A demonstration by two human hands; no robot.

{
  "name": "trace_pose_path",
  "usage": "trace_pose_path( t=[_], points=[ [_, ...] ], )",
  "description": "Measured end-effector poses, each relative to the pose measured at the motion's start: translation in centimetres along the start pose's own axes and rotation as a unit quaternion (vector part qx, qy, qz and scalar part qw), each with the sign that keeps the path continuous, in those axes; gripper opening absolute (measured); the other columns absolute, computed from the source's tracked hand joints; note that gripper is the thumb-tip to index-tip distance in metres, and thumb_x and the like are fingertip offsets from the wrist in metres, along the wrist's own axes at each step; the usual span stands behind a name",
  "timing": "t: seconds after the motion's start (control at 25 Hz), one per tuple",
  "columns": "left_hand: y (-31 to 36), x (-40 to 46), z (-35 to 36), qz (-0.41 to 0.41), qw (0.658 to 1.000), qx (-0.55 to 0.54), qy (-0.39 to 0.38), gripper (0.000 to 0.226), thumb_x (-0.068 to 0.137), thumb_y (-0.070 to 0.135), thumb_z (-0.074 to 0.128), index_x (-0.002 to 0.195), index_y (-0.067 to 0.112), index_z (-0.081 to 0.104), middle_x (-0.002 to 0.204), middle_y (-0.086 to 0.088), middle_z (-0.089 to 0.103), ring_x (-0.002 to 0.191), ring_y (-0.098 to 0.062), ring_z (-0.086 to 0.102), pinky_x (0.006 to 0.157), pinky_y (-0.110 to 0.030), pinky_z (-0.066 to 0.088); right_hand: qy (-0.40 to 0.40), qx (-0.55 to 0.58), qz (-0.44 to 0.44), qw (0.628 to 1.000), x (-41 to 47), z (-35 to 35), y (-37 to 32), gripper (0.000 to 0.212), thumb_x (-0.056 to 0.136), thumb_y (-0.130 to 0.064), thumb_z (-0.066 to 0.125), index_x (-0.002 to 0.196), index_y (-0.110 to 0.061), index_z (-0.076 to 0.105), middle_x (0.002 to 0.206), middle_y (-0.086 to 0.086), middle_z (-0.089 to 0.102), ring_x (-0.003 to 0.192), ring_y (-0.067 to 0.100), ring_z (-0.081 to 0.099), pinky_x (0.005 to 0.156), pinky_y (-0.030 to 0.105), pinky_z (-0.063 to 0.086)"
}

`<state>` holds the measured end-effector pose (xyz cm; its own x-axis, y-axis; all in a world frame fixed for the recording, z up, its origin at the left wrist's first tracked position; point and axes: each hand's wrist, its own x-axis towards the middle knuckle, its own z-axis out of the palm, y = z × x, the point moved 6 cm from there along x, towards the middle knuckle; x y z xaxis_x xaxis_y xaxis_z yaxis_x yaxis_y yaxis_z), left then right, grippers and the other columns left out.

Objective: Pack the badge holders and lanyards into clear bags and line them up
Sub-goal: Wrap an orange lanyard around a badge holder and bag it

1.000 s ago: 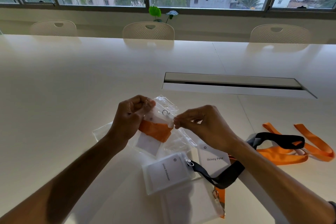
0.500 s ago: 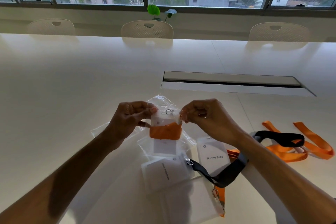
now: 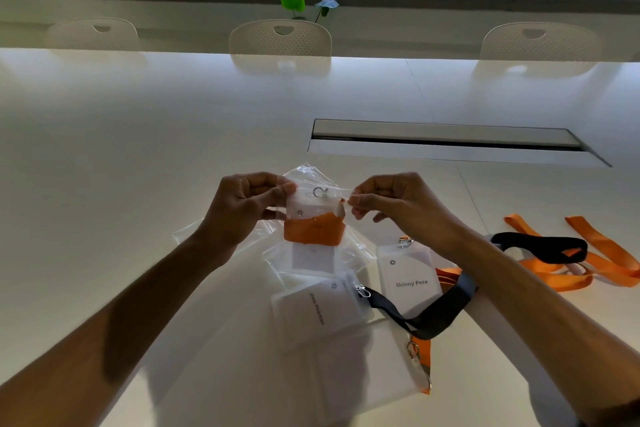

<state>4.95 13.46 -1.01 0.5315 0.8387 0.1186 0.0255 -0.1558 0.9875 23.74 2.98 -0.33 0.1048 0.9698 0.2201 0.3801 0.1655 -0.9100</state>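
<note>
The person is holding a clear bag [image 3: 313, 218] up off the bench [image 3: 156, 135], one grip at each end of its zip strip. The left hand [image 3: 242, 208] is pinching the strip's left end between thumb and curled fingers, and the right hand [image 3: 391, 204] is pinching the right end with its fingertips, so both grips are grasping the bag. Between the two grips, inside the bag, a badge holder [image 3: 306, 210] is sitting upright with its metal clip just below the strip, and a folded orange lanyard [image 3: 313, 232] is bunched lower down.

The step in hand appears to be sealing the bag. To do it well, the person would be keeping the strip taut and level between the grips, then running one pinch along it toward the other. The clip is lying very close to the seal line; whether it is actually caught in the strip is hard to tell through the glare on the plastic, so shaking the contents down first would be wise.

Below the grips, on the bench, more clear bags [image 3: 214, 236] are lying flat, with two more badge holders, one reading "Skinny Pete" [image 3: 408, 279], and a black lanyard [image 3: 443, 312] crossing them. To the right of the right grip, loose orange lanyards [image 3: 595, 253] are waiting.
</note>
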Motion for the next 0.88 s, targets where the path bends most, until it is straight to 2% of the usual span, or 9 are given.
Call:
trace_pose_path(
  t=[0.12,0.24,0.32,0.44,0.52,0.68,0.72,0.8,0.88],
  points=[
    [-0.1,0.0,0.0,-0.012,1.000,0.002,0.001,0.010,0.087,0.008,0.063,0.094,0.001,0.066,0.087,-0.013,0.071,0.076,-0.021,0.071,0.063,-0.029,0.058,0.017,-0.036,-0.013,0.999,-0.2,-0.2,-0.2,0.009,0.085,-0.017,0.064,0.082,-0.025,0.068,0.078,-0.004,0.070,0.070,0.006,0.067,0.064,0.013,0.049],
    [-0.2,0.0,0.1,-0.019,1.000,0.003,-0.006,0.009,0.087,0.007,0.061,0.091,0.000,0.066,0.085,-0.014,0.072,0.077,-0.023,0.072,0.065,-0.029,0.059,0.035,-0.058,-0.028,0.997,-0.4,-0.3,-0.4,0.008,0.085,-0.019,0.064,0.082,-0.025,0.068,0.079,0.000,0.070,0.074,0.015,0.068,0.072,0.022,0.054],
    [-0.2,-0.1,0.3,-0.017,1.000,0.008,-0.008,0.009,0.088,0.007,0.060,0.090,0.001,0.066,0.081,-0.008,0.074,0.075,-0.021,0.072,0.063,-0.027,0.058,0.044,-0.073,-0.035,0.996,-0.4,-0.3,-0.4,0.009,0.086,-0.019,0.064,0.082,-0.026,0.067,0.080,0.001,0.070,0.076,0.019,0.069,0.076,0.024,0.055],
    [0.1,-0.3,0.4,-0.006,1.000,0.010,-0.005,0.009,0.088,0.006,0.059,0.088,0.002,0.067,0.080,-0.006,0.073,0.074,-0.019,0.072,0.062,-0.026,0.058,0.042,-0.066,-0.032,0.996,-0.3,-0.1,-0.5,0.003,0.085,-0.027,0.062,0.083,-0.026,0.065,0.081,-0.002,0.069,0.074,0.016,0.068,0.066,0.016,0.051],
    [0.3,-0.3,0.3,0.003,1.000,0.020,0.004,0.009,0.089,0.005,0.059,0.088,0.002,0.067,0.083,-0.009,0.072,0.073,-0.018,0.071,0.063,-0.027,0.059,0.040,-0.057,-0.032,0.997,-0.3,0.1,-0.6,0.014,0.079,-0.037,0.059,0.085,-0.027,0.065,0.082,-0.003,0.069,0.071,0.011,0.068,0.062,0.012,0.049],
    [0.4,-0.3,0.1,0.004,1.000,0.003,0.022,0.009,0.088,0.005,0.060,0.090,0.000,0.067,0.082,-0.010,0.072,0.073,-0.018,0.071,0.064,-0.028,0.059,0.038,-0.068,-0.031,0.996,-0.3,0.4,-0.6,0.010,0.082,-0.038,0.056,0.084,-0.030,0.062,0.082,-0.004,0.068,0.073,0.009,0.067,0.066,0.013,0.050],
    [0.5,-0.2,0.0,0.002,1.000,-0.006,0.024,0.008,0.088,0.005,0.060,0.090,0.001,0.067,0.081,-0.008,0.072,0.073,-0.017,0.071,0.064,-0.027,0.059,0.034,-0.057,-0.025,0.997,-0.3,0.5,-0.5,0.014,0.081,-0.042,0.056,0.086,-0.030,0.061,0.084,-0.004,0.068,0.077,0.011,0.068,0.067,0.017,0.051],
    [0.9,-0.1,-0.3,-0.006,0.999,-0.025,0.034,0.009,0.088,0.007,0.061,0.091,0.002,0.067,0.082,-0.006,0.072,0.073,-0.016,0.070,0.064,-0.025,0.057,0.006,0.019,0.010,1.000,-0.3,1.3,-0.5,0.035,0.075,-0.056,0.058,0.096,-0.028,0.058,0.094,-0.002,0.068,0.086,0.017,0.070,0.069,0.029,0.057],
    [1.5,0.0,-1.1,-0.013,0.997,-0.037,0.060,0.011,0.088,0.010,0.061,0.095,0.003,0.066,0.086,-0.007,0.071,0.078,-0.019,0.070,0.065,-0.024,0.058,-0.012,0.090,0.039,0.995,-0.1,2.6,-1.0,0.047,0.070,-0.053,0.065,0.108,-0.028,0.052,0.099,0.000,0.068,0.089,0.022,0.070,0.069,0.034,0.059]
  ],
)
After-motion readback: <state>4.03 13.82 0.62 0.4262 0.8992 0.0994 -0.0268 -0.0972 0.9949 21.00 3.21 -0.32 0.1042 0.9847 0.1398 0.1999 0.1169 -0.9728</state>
